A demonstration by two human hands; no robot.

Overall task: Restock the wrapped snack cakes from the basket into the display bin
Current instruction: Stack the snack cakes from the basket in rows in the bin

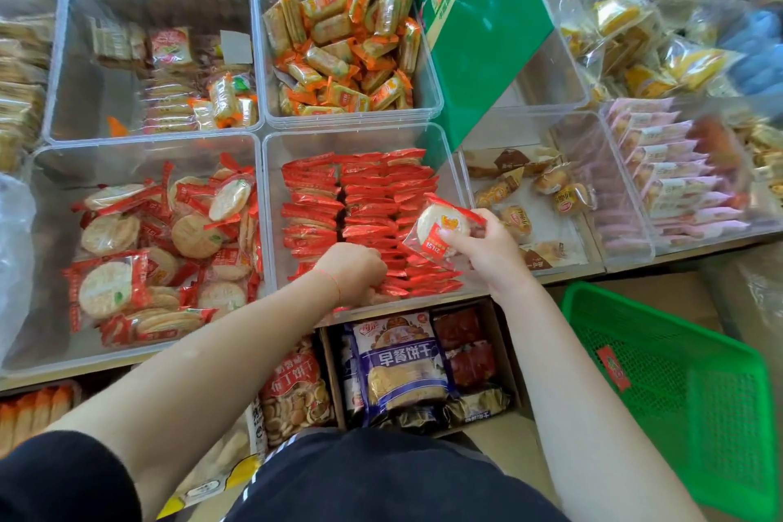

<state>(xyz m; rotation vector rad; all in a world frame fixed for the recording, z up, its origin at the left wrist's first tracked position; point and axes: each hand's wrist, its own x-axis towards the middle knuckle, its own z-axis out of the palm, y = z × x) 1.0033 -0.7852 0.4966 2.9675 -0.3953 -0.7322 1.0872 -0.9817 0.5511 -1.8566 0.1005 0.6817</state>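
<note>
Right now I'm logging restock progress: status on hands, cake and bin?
Right hand pinches one wrapped snack cake above the display bin. Left hand down among the red packs. Green basket nearly empty.

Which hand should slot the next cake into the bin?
Right. The right hand already pinches a wrapped cake above the bin's red rows, while the left hand is curled down among the packed cakes.

Red-wrapped snack cakes (360, 216) stand packed in rows inside the clear display bin (449, 148); the green mesh basket (678, 394) sits right of it, lower down.
</note>
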